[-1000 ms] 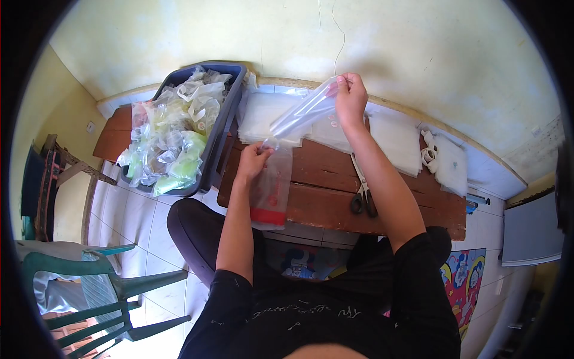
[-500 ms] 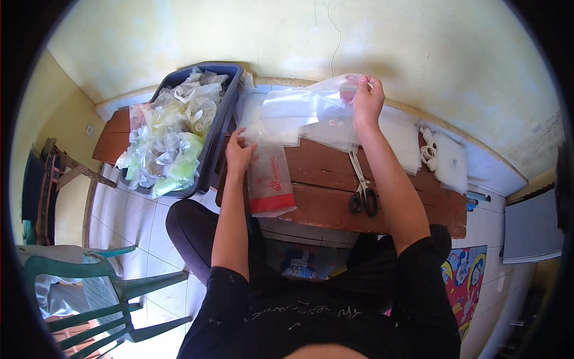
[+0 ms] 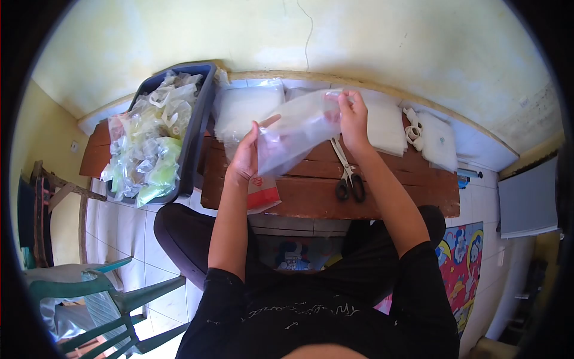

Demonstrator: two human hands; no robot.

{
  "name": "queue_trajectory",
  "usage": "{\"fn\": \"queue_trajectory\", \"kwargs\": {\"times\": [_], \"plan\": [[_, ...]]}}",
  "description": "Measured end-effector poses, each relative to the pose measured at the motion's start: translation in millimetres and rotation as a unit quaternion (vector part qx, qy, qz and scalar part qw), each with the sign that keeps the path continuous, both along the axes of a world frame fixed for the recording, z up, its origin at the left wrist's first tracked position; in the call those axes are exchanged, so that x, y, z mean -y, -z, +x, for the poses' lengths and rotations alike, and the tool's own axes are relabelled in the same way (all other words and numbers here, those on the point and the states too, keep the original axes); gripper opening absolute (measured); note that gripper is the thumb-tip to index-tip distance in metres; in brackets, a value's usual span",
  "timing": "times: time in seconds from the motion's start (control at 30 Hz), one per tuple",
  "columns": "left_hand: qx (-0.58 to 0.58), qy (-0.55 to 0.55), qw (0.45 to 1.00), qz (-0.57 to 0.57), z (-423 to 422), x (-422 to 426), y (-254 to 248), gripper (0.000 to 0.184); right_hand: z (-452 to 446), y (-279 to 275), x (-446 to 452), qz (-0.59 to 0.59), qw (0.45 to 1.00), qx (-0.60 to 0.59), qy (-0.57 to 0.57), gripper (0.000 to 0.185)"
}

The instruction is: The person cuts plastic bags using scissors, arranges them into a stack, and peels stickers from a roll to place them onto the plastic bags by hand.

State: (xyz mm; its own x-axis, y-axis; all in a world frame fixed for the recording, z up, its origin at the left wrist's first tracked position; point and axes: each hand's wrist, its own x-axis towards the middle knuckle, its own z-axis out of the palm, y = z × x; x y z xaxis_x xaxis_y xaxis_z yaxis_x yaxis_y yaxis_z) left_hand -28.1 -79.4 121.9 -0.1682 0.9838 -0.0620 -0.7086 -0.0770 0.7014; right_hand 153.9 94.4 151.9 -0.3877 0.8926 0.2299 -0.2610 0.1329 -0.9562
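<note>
Stretched between both hands above the bench is a clear plastic bag (image 3: 299, 128). My left hand (image 3: 245, 154) grips its near left end, thumb up, with part of the fingers behind the film. At the far right end my right hand (image 3: 354, 116) pinches the bag's edge. Under my left wrist lies a printed bag with a red band (image 3: 263, 196), partly covered. Black-handled scissors (image 3: 349, 179) rest on the wood below my right hand. Behind my left hand is a stack of clear bags (image 3: 245, 107).
A dark tub (image 3: 200, 119) full of crumpled plastic stands at the left. More white plastic stacks (image 3: 385, 128) and a white roll or strap (image 3: 412, 131) lie along the right of the brown bench (image 3: 406, 191). A green chair (image 3: 107, 293) is at lower left.
My left hand has risen from the printed bag and taken hold of the clear bag's left end. The clear bag has come nearer and lower, held between both hands.
</note>
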Motion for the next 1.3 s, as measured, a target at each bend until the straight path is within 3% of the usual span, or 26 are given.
{"fn": "queue_trajectory", "kwargs": {"times": [0.03,0.07,0.1,0.2,0.3,0.43,0.5,0.67,0.73,0.83,0.9,0.93,0.97,1.0,1.03,1.07,1.1,1.2,1.23,1.27,1.3], "plan": [[-0.077,0.015,0.997,0.008,1.2,-3.7,1.7,0.063,6.6,6.9,1.7,-0.007,1.000,0.003,-0.014,0.015],[-0.097,0.006,0.995,-0.006,8.3,-6.5,-2.1,0.048,15.5,11.0,6.1,-0.045,0.998,-0.003,-0.037,0.017],[-0.096,0.010,0.995,-0.007,10.8,-11.6,5.0,0.048,22.8,18.9,7.3,-0.046,0.998,-0.002,-0.033,0.017],[-0.134,-0.068,0.988,-0.037,16.0,-26.2,25.5,0.021,40.8,34.0,13.7,-0.081,0.989,0.057,-0.108,0.027],[-0.228,-0.141,0.961,-0.063,17.4,-34.6,27.4,0.020,51.6,29.9,12.9,-0.068,0.972,0.124,-0.188,0.021],[-0.205,-0.219,0.953,-0.036,15.2,-38.3,0.4,0.017,55.4,20.0,18.4,-0.089,0.963,0.134,-0.216,0.014],[-0.227,-0.264,0.937,-0.021,12.4,-38.7,-16.2,0.017,54.1,23.9,14.0,-0.040,0.974,0.085,-0.208,0.015],[-0.216,-0.250,0.944,-0.011,2.8,-38.4,-26.5,0.024,55.8,13.5,12.9,-0.058,0.992,0.058,-0.093,0.011],[-0.275,-0.201,0.940,-0.029,2.5,-37.9,-21.1,0.031,57.4,12.9,11.8,-0.069,0.995,0.047,-0.061,0.012],[-0.239,-0.170,0.954,-0.063,7.1,-30.2,-19.8,0.032,60.3,18.4,6.0,-0.120,0.992,0.029,-0.018,0.014],[-0.307,-0.178,0.930,-0.096,-0.2,-18.6,-12.4,0.033,64.3,32.4,-1.9,-0.118,0.990,0.078,0.006,0.021],[-0.394,-0.213,0.881,-0.151,-9.4,-12.7,2.8,0.032,68.3,40.5,-5.3,-0.118,0.990,0.078,0.004,0.021],[-0.475,-0.246,0.820,-0.203,-17.4,-6.6,15.0,0.031,72.4,50.7,-9.5,-0.103,0.981,0.164,0.025,0.026],[-0.477,-0.246,0.819,-0.205,-21.5,3.3,21.4,0.031,73.1,60.0,-9.5,-0.088,0.963,0.249,0.047,0.031],[-0.532,-0.259,0.766,-0.250,-24.7,14.8,28.4,0.031,71.0,70.8,-7.6,-0.090,0.963,0.249,0.044,0.031],[-0.583,-0.271,0.708,-0.292,-25.8,23.0,31.9,0.030,66.7,74.2,-2.0,0.196,0.909,0.314,0.192,0.033],[-0.583,-0.273,0.706,-0.294,-26.6,28.3,35.4,0.030,62.8,76.7,2.2,0.461,0.754,0.343,0.319,0.035],[-0.550,-0.294,0.709,-0.330,-33.0,40.0,50.0,0.028,37.3,58.6,25.2,0.494,0.798,0.263,0.222,0.040],[-0.574,-0.329,0.677,-0.322,-38.6,41.8,56.0,0.030,25.3,58.9,34.6,0.495,0.799,0.262,0.220,0.040],[-0.597,-0.363,0.643,-0.313,-43.6,42.9,61.8,0.032,11.8,60.0,44.6,0.343,0.898,0.258,0.097,0.042],[-0.597,-0.366,0.641,-0.314,-46.6,45.1,65.5,0.032,-2.0,62.5,53.7,0.175,0.954,0.242,-0.032,0.043]]}}
